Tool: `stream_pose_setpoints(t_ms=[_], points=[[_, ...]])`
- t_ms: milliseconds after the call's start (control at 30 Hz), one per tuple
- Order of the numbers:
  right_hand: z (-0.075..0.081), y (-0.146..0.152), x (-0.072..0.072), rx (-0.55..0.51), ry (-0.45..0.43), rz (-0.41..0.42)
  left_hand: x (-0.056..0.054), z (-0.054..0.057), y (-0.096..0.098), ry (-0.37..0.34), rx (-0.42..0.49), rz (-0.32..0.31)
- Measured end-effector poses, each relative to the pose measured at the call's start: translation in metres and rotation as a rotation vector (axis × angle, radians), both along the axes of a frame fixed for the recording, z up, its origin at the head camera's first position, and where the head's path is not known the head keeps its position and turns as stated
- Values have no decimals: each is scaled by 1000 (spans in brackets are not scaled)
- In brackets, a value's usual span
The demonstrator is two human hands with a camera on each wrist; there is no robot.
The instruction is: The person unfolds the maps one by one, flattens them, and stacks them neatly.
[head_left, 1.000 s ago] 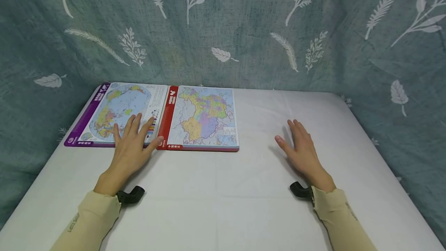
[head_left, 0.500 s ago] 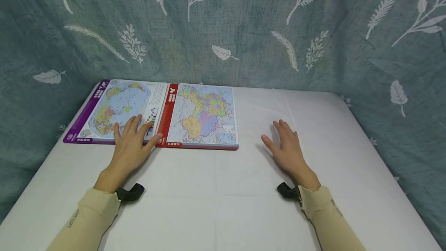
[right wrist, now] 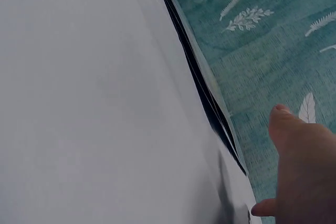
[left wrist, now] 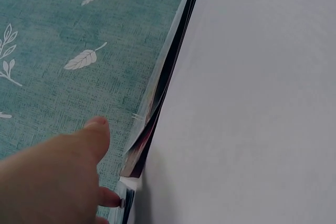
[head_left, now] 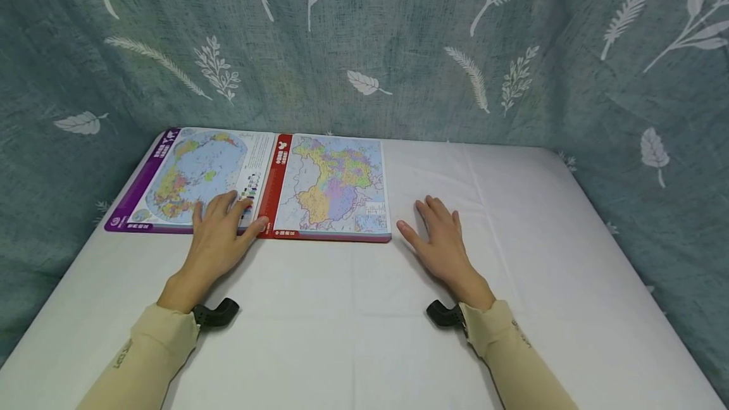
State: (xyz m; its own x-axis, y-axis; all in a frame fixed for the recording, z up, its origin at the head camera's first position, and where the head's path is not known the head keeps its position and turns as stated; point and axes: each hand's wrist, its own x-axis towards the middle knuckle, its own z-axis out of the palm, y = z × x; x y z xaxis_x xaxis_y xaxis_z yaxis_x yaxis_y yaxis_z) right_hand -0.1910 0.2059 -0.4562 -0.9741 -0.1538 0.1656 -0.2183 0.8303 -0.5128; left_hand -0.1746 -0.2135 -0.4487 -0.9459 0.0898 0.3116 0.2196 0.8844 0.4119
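Note:
Two map boards lie side by side, sideways to me, at the back left of the table: a purple-edged world map (head_left: 199, 163) and a red-edged map of China (head_left: 342, 195). My left hand (head_left: 213, 236) is spread over the near right part of the world map, thumb at the red strip. To the right of the China map, my right hand (head_left: 441, 252) holds nothing, fingers apart, thumb pointing at the board's near right corner. From the left wrist, the boards' near edge (left wrist: 152, 119) appears layered, with a dark gap; the left thumb (left wrist: 92, 140) is beside it.
White cloth (head_left: 353, 347) covers the table. A teal curtain with white leaf prints (head_left: 319, 62) hangs behind and along both sides. Black curved wrist mounts (head_left: 216, 313) stick out from both sleeves.
My right hand has moved left across the table, closer to the right edge of the China map. The left hand stays at the world map, and the boards have not shifted on the table.

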Motion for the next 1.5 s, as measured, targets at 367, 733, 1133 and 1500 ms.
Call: stream_pose_setpoints(t_ms=[367, 733, 1133, 1500], points=[[0, -36, 3, -1, 34, 50, 0, -2, 2, 7, 38, -44], [-1, -53, 6, 23, 48, 60, -2, -7, 9, 41, 34, -80], [-3, -55, 6, -46, 102, 46, -6, -13, 18, 121, 156, -95], [0, -58, 7, -246, 91, -13, -6, -12, 18, 17, 320, -22]])
